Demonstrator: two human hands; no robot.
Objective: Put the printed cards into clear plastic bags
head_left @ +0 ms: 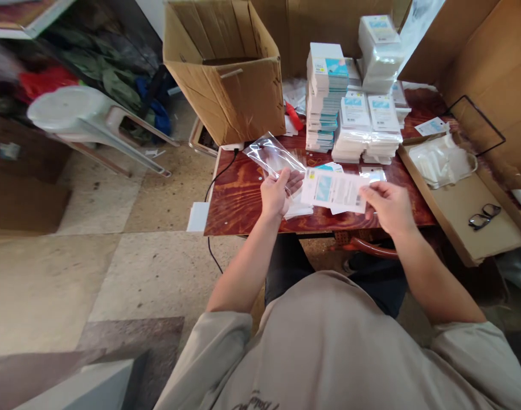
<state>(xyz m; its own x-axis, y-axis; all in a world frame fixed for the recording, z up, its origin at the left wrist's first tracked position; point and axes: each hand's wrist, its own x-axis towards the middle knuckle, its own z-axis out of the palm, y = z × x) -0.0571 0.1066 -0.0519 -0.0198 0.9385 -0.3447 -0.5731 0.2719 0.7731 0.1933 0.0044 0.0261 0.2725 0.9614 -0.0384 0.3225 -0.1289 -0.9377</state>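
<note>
Over the front of the dark red wooden table (238,196), my left hand (279,191) grips a clear plastic bag (275,156) between thumb and fingers, and the bag extends up and to the left. My right hand (386,205) pinches the right end of a white printed card (335,189) with a blue panel. The card's left end is close to my left hand's fingers; whether it touches the bag cannot be made out. Beneath the card and my left hand lie loose white cards (298,209). Behind them stand tall stacks of packets (356,134) and blue-white cards (326,85).
An open cardboard box (243,102) stands at the table's back left. At right, a shallow carton tray (478,228) holds a white pouch (439,162) and glasses (484,216). A black cable (220,171) hangs over the left edge. A white stool (72,108) stands further left.
</note>
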